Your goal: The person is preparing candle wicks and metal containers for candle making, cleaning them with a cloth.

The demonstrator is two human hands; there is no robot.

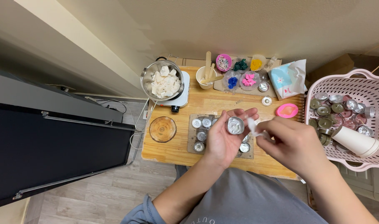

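A small white wick (pixel 252 127) was pinched between the fingertips of the right hand (pixel 290 143), its long axis slanted upward and toward the left hand (pixel 227 135). Just to the left of those fingertips, an empty metal tealight cup (pixel 235 125) was cradled in the curled fingers of the left hand, mouth facing up; wick and cup were held close together but apart, the right hand being the nearer to the wick. Below the hands, more tealight cups (pixel 202 129) were laid out on a cardboard mat (pixel 192 137) on the wooden table (pixel 206 103). Farther beyond the fingers, a pot of white wax chunks (pixel 162 81) was set on a small hotplate (pixel 182 99), and to the right a pink basket (pixel 364 83) of filled tealights was seen.
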